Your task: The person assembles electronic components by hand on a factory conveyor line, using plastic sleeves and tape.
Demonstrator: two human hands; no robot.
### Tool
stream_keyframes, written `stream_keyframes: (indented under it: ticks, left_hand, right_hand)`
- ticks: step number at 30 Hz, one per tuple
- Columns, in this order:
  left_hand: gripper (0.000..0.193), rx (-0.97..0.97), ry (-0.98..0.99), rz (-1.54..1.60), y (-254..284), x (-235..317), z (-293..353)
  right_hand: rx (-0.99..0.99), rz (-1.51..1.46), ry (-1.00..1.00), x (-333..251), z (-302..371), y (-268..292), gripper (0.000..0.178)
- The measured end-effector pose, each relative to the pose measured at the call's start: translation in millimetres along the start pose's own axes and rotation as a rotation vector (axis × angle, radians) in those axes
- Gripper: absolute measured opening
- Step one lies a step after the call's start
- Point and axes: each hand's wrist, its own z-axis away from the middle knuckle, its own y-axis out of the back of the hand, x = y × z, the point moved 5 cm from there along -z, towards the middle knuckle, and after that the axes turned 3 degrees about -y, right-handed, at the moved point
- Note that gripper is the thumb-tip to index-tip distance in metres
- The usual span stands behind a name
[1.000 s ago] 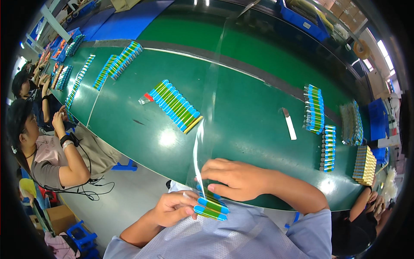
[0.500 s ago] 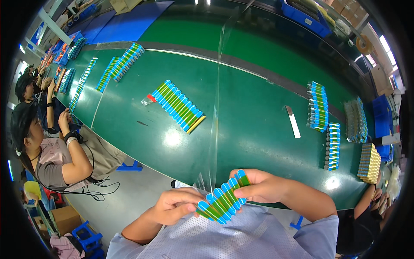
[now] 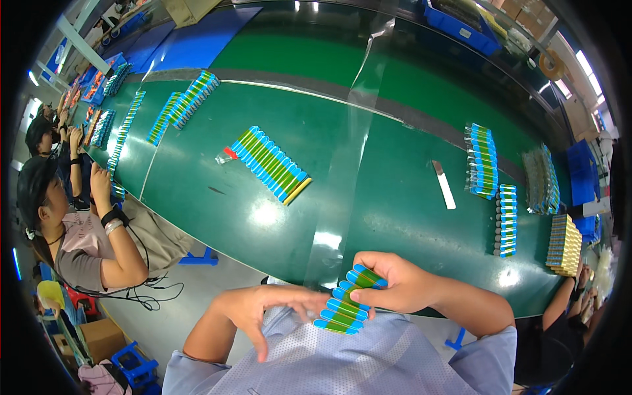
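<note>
My right hand (image 3: pixel 394 284) is closed on a row of blue-and-green cylinders (image 3: pixel 343 309), which look like battery cells side by side, fanned slightly apart. The thumb presses on top of the row. To its left, my left hand (image 3: pixel 263 309) is open, thumb spread downward, its fingers blurred by motion near the row's left side. Clear plastic film (image 3: pixel 359 141) stretches from the far side of the table down toward my hands. Farther ahead on the green table (image 3: pixel 395 210) lies a longer row of the same cylinders (image 3: pixel 272 164), with a yellow end piece.
A white-handled tool with a dark tip (image 3: pixel 444 186) lies right of centre. More cylinder rows (image 3: pixel 484 161) stand at the right, beside a cream-coloured stack (image 3: pixel 563 245). Other rows (image 3: pixel 192 100) lie at the far left. A co-worker (image 3: pixel 85 224) sits along the left edge.
My left hand has let go of the cylinder row and opened, moving slightly left. The row has turned in my right hand. The film has shifted right at its far end and widened.
</note>
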Motion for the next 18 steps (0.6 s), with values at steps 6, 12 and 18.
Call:
stream_keyframes:
  ticks: [6,12,18]
  left_hand:
    - [0.082,0.345,-0.040,0.003,22,8,-29]
    - [0.013,0.715,-0.130,0.126,31,9,-36]
    - [0.015,0.789,-0.107,0.287,34,-1,-39]
  right_hand:
    - [0.039,0.094,0.028,-2,-10,1,0.017]
    - [0.220,0.095,0.094,-6,2,8,0.015]
    - [0.579,0.519,0.362,8,21,14,0.018]
